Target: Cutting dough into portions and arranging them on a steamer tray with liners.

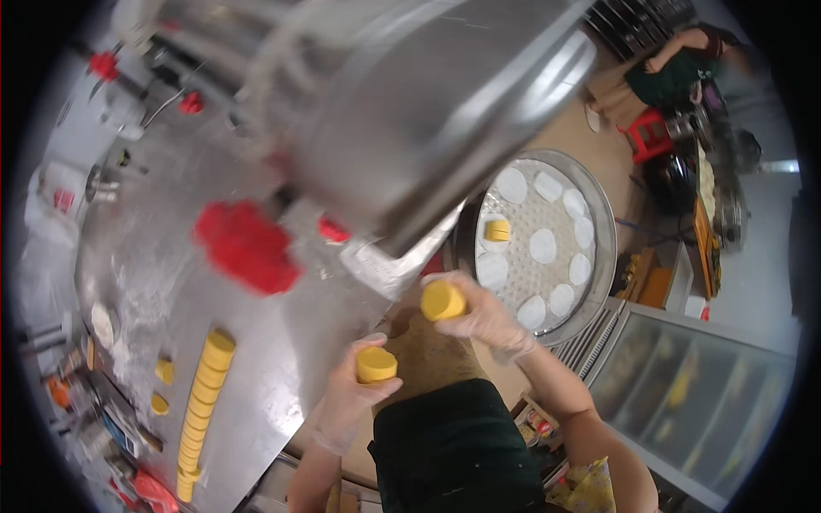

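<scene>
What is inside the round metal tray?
The tray holds scattered white papers and a yellow piece toward its left side. Whatever lies directly under the papers and that piece is covered.

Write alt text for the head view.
A person's gloved left hand holds one yellow disc, the right hand another disc. At left, a yellow row of pieces lies on a metal table; at right, a round tray bears white papers and a yellow piece.
</scene>
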Action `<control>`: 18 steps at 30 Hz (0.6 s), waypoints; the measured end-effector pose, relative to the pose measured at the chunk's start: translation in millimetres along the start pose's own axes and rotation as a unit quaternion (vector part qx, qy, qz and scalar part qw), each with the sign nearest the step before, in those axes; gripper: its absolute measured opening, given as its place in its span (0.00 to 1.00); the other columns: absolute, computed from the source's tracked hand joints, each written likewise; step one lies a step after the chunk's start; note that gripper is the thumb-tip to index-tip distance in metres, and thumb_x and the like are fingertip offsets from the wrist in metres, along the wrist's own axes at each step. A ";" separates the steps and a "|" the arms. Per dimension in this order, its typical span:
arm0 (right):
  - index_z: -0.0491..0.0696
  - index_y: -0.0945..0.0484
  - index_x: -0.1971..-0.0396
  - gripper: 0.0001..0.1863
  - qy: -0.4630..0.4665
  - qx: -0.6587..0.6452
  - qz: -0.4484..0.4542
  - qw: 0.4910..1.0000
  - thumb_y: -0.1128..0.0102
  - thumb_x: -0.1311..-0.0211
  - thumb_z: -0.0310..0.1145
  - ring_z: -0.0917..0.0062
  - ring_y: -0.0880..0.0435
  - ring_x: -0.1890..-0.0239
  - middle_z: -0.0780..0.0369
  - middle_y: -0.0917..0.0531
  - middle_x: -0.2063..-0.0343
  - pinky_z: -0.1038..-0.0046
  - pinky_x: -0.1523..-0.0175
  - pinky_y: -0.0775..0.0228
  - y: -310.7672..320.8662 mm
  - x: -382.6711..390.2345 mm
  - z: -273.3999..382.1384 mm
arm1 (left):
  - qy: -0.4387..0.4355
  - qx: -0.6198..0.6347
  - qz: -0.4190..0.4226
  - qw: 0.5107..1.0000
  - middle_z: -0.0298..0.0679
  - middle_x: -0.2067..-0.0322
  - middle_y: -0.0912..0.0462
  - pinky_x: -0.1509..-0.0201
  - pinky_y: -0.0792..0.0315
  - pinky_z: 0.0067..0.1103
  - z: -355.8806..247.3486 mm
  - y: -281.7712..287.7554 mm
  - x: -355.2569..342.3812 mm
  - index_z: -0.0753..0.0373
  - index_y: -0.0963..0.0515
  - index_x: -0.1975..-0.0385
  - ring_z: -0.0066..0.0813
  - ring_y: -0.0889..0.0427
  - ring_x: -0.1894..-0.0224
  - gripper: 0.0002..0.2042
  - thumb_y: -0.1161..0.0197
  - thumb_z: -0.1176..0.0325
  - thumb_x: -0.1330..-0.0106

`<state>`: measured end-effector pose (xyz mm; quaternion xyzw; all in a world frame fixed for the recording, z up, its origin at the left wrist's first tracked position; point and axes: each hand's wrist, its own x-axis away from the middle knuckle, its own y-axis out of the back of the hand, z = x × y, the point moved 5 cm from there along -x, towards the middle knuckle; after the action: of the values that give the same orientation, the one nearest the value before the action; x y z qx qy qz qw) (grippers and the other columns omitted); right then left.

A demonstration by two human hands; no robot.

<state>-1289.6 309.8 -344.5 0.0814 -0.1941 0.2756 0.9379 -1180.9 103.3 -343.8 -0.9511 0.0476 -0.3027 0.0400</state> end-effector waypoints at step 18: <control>0.47 0.24 0.50 0.25 0.152 0.545 -0.071 0.821 0.36 0.53 0.25 0.60 0.24 0.49 0.56 0.20 0.55 0.64 0.44 0.30 304.8 -129.9 -155.4 | -0.023 -0.043 -0.076 0.996 0.45 0.47 0.25 0.39 0.30 0.26 31.6 -224.8 -121.7 0.68 0.32 0.45 0.34 0.24 0.45 0.31 0.26 0.77 0.51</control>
<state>-1507.6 541.6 -525.3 0.5499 0.1395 0.2777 0.7753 -1246.6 341.9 -415.6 -0.9596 -0.0128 -0.2801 -0.0230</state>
